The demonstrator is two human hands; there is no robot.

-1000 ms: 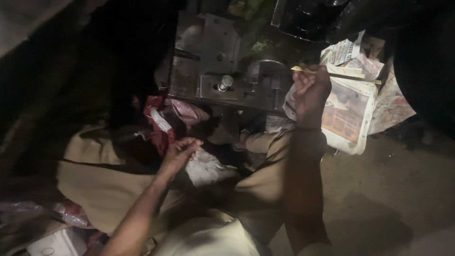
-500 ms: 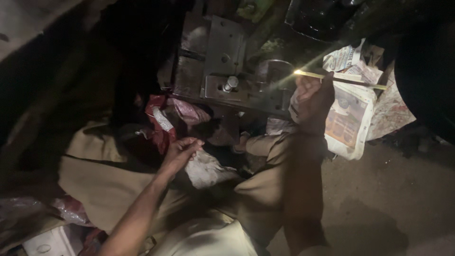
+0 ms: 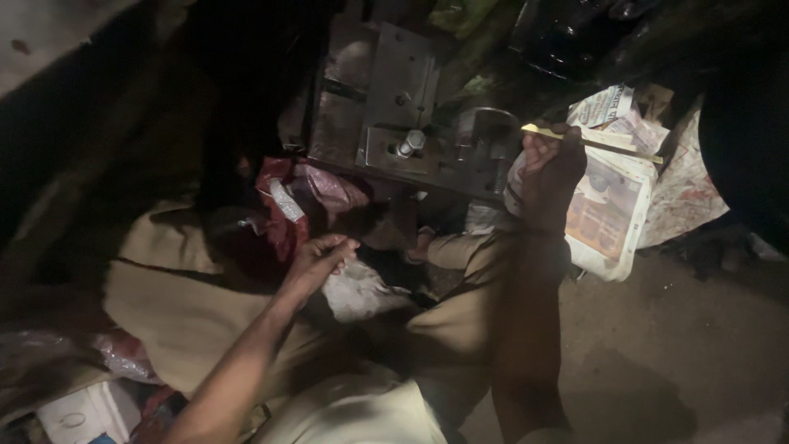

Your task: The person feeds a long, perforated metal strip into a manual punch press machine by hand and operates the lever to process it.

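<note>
Fingers of the right hand clamp a thin yellow strip beside the metal press, while left hand fingers curl together, empty, over the lap

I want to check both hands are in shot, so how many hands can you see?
2. The left hand hovers curled over the lap, beside red plastic wrapping. The right hand holds a thin yellowish stick at the metal machine.

Press block: grey metal, dull, scuffed, with a bright steel bolt; strip in the right hand: thin, pale yellow, smooth; newspaper: matt printed paper, creased; wrappers: glossy red plastic film; trousers: matt khaki cloth; floor: rough, dusty.
</note>
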